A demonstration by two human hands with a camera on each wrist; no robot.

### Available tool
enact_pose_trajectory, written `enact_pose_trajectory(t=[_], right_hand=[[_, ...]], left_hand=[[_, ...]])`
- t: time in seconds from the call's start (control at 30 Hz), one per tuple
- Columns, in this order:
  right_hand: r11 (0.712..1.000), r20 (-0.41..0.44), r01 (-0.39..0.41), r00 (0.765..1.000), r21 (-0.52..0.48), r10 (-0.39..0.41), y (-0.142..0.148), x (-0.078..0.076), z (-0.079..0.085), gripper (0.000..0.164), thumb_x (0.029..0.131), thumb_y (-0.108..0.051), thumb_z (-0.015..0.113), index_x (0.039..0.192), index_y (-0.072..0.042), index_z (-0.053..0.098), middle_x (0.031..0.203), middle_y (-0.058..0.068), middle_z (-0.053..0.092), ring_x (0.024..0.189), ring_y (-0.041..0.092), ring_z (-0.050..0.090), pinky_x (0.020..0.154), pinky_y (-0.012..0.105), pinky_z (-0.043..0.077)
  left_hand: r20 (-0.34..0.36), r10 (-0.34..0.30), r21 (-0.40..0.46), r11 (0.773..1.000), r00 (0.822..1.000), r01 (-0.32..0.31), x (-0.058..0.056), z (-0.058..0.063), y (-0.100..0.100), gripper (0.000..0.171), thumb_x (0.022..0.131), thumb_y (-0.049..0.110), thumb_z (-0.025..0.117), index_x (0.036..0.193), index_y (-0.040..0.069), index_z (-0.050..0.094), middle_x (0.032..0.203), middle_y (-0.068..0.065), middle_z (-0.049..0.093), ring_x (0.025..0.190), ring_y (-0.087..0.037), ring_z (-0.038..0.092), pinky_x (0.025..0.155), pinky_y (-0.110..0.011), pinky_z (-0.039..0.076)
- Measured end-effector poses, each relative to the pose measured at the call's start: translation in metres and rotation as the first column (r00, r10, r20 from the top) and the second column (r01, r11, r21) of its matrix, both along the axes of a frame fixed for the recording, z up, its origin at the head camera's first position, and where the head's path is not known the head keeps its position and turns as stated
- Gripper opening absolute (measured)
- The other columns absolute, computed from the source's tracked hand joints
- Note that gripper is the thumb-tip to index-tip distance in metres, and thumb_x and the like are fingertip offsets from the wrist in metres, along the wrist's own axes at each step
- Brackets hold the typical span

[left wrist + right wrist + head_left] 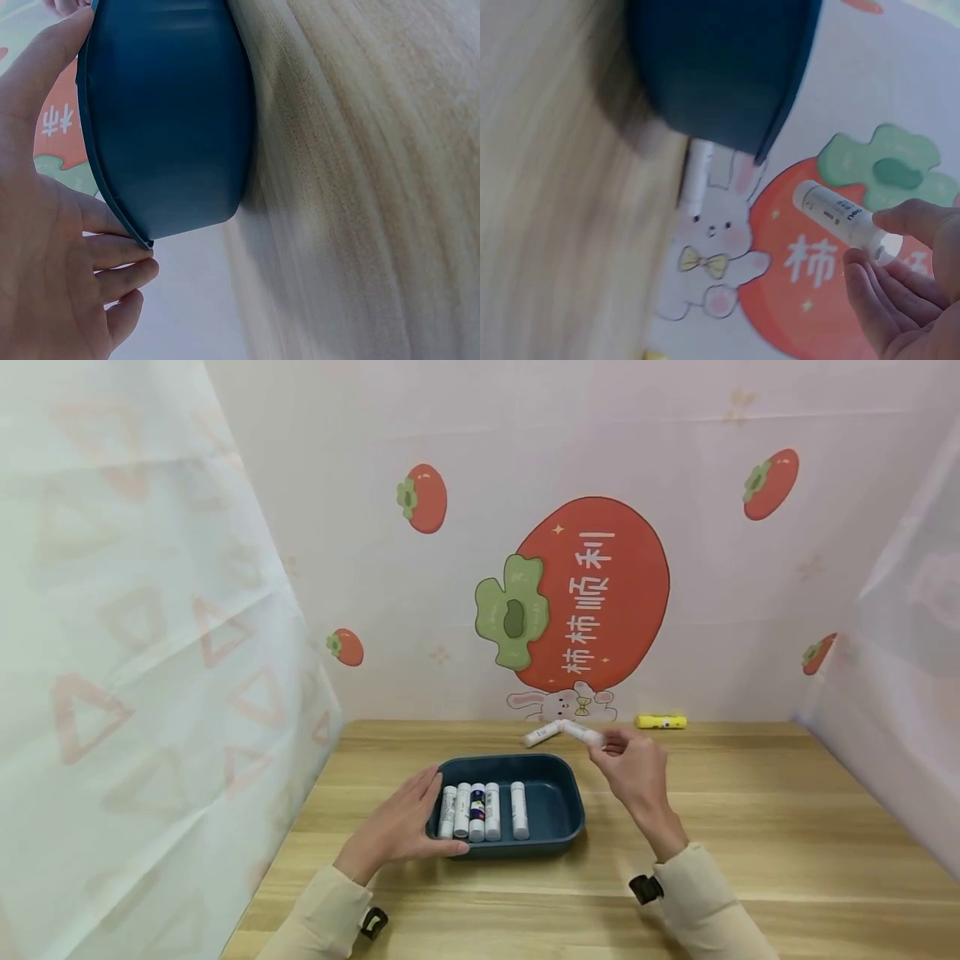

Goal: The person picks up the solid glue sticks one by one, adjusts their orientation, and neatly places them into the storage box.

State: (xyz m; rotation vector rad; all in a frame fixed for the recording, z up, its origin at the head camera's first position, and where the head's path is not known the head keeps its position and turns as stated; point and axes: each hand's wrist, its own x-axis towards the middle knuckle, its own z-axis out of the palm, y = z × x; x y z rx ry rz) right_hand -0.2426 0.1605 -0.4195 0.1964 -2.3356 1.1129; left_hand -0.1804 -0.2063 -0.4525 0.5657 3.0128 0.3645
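A dark blue tray [558, 845] stands on the table with several glue sticks lying side by side in it, mostly white; one glue stick [477, 814] has a dark purple band. My left hand [401, 827] rests on the tray's left end, its fairly straight fingers touching the far-left rim and the thumb along the front rim. To the right of the tray and behind it, my right hand [636, 772] pinches a white glue stick [836, 214] by one end between thumb and fingers. The held stick is raised and tilted in the right wrist view.
Another white glue stick [542, 734] lies on the table behind the tray. A yellow glue stick [661, 722] lies farther right, near the back edge. The wooden table [750, 827] meets a printed cloth backdrop [720, 568], with cloth at both sides.
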Motion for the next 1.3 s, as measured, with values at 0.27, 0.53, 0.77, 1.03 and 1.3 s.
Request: enact_pose_trajectory(t=[0.27, 0.53, 0.77, 1.03, 1.3], right_hand=[[0.995, -0.04, -0.066, 0.997, 0.075, 0.069, -0.017, 0.019, 0.009, 0.021, 0.085, -0.009, 0.085, 0.102, 0.004, 0.079, 0.089, 0.018, 0.081, 0.079, 0.03, 0.081, 0.071, 0.046, 0.067], [0.982, 0.044, -0.102, 0.994, 0.157, 0.097, -0.034, 0.033, 0.005, 0.02, 0.083, -0.007, 0.086, 0.1, 0.003, 0.079, 0.088, 0.015, 0.08, 0.078, 0.024, 0.078, 0.07, 0.041, 0.068], [0.966, 0.096, -0.118, 0.991, 0.23, 0.098, -0.049, 0.037, -0.009, 0.018, 0.082, -0.005, 0.088, 0.096, 0.002, 0.079, 0.086, 0.013, 0.079, 0.072, 0.015, 0.074, 0.066, 0.032, 0.067], [0.951, 0.147, -0.129, 0.985, 0.281, 0.09, -0.062, 0.039, -0.022, 0.013, 0.083, -0.006, 0.087, 0.09, 0.001, 0.077, 0.083, 0.012, 0.077, 0.063, 0.01, 0.064, 0.057, 0.026, 0.061], [0.93, 0.215, -0.121, 0.975, 0.348, 0.046, -0.072, 0.042, -0.025, 0.016, 0.086, -0.012, 0.087, 0.088, 0.0, 0.076, 0.081, 0.011, 0.075, 0.066, 0.014, 0.064, 0.06, 0.03, 0.06]], left_hand=[[-0.019, -0.011, 0.014, 1.0, 1.0, 0.012, 0.001, 0.0, 0.0, 0.129, 0.081, 0.087, 0.062, 0.165, -0.005, 0.026, 0.176, -0.021, 0.019, 0.163, -0.04, 0.023, 0.132, -0.053, 0.028], [-0.013, -0.011, 0.013, 1.0, 1.0, 0.011, 0.001, 0.0, 0.0, 0.129, 0.082, 0.087, 0.062, 0.165, -0.004, 0.026, 0.176, -0.021, 0.019, 0.163, -0.039, 0.023, 0.132, -0.053, 0.029], [-0.011, -0.006, 0.017, 1.0, 1.0, 0.006, 0.003, 0.002, 0.0, 0.128, 0.082, 0.086, 0.063, 0.165, -0.004, 0.026, 0.176, -0.021, 0.019, 0.163, -0.039, 0.023, 0.132, -0.054, 0.029], [-0.013, -0.006, 0.006, 1.0, 1.0, 0.006, 0.002, 0.001, 0.0, 0.128, 0.082, 0.086, 0.063, 0.165, -0.004, 0.025, 0.176, -0.021, 0.018, 0.163, -0.039, 0.023, 0.132, -0.053, 0.028], [-0.012, -0.01, 0.009, 1.0, 1.0, 0.01, 0.001, 0.001, 0.0, 0.128, 0.082, 0.086, 0.063, 0.165, -0.004, 0.025, 0.176, -0.022, 0.018, 0.163, -0.039, 0.023, 0.132, -0.054, 0.029]])
